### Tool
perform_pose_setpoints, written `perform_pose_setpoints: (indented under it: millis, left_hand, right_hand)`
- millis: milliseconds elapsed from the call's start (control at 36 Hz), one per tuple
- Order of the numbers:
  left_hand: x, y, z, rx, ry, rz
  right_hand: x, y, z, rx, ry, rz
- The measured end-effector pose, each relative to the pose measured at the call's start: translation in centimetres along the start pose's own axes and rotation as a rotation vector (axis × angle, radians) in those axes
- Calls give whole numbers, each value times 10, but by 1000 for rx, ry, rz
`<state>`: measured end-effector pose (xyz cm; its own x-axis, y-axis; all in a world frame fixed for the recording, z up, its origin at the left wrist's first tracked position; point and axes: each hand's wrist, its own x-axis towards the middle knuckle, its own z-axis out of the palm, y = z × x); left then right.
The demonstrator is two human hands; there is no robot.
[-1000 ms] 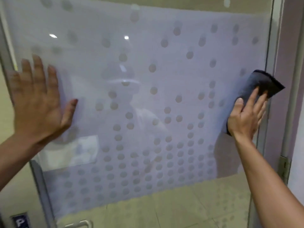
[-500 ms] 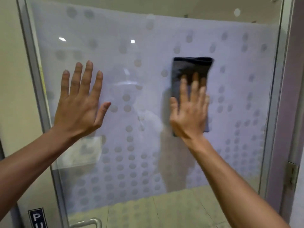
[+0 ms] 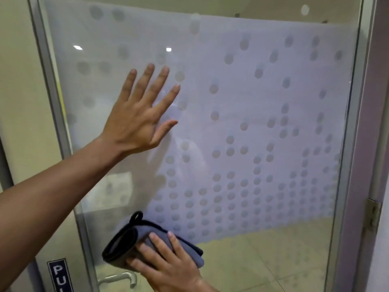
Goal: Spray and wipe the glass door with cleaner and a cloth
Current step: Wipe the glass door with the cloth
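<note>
Frosted glass door [image 3: 273, 102]: left hand [image 3: 139, 114], centre-left, fingers spread flat against pane, holding nothing. Right hand [image 3: 168, 262], bottom centre, presses folded grey cloth [image 3: 124, 243] on lower glass. Wiping underway; sprayer unseen; remaining area unclear.

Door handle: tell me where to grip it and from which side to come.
Grip the horizontal bar of the metal door handle, coming from the door's front with fingers wrapped over the top. The bar stands off the glass door and bends down at its right end, leaving a gap behind it. The right hand, pressing the cloth just above, is nearest.
</note>
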<state>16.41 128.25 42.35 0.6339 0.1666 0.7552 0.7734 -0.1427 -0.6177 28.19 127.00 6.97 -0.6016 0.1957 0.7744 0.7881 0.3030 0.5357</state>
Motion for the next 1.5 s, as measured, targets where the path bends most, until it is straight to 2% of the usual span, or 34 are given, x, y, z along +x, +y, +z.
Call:
perform_pose_setpoints:
  millis: [83,167,250,278,361,444,611,694,833,944,1028,1139,1222,1361,1500]
  left_hand:
    - [16,11,1,-10,-25,13]
    - [19,16,4,9,-54,10]
    - [18,16,5,27,-60,8]
    - [18,16,4,29,-62,9]
    - [18,17,3,29,-61,6]
    - [18,17,3,31,-51,1]
    - [18,17,3,28,-41,-5]
    - [18,18,3,40,-32,-8]
    - [19,18,4,52,-36,-6]
    - [19,17,4,58,-39,-2]
    - [19,16,4,57,-39,2]
    - [19,16,7,77,-43,-6]
    - [20,15,7,93,-41,-7]
    - [22,13,3,74,-12,1]
    - [38,-20,-10,69,22,173]
  right_hand:
    - [-36,-5,0,-41,-8,17]
    - [-63,6,1,-110,-158,-91]
    - [-69,25,4,40,-265,121]
    - [-71,34,4,71,-231,211]
    - [-89,58,1,-46,-135,202]
    - [-92,84,-3,25,-55,325]
    - [-85,143,-10,88,46,599]
    - [-78,176,-19,111,37,740]
    - [-59,250,-38,146,66,982]
    - [-33,315,-60,215,150,1228]
    - [-7,361,-80,242,221,1310]
    - [31,393,-94,249,303,1324]
    - [63,392,-98,224,302,1276]
    - [116,348,-97,144,228,1072]
    - [144,293,-89,56,255,901]
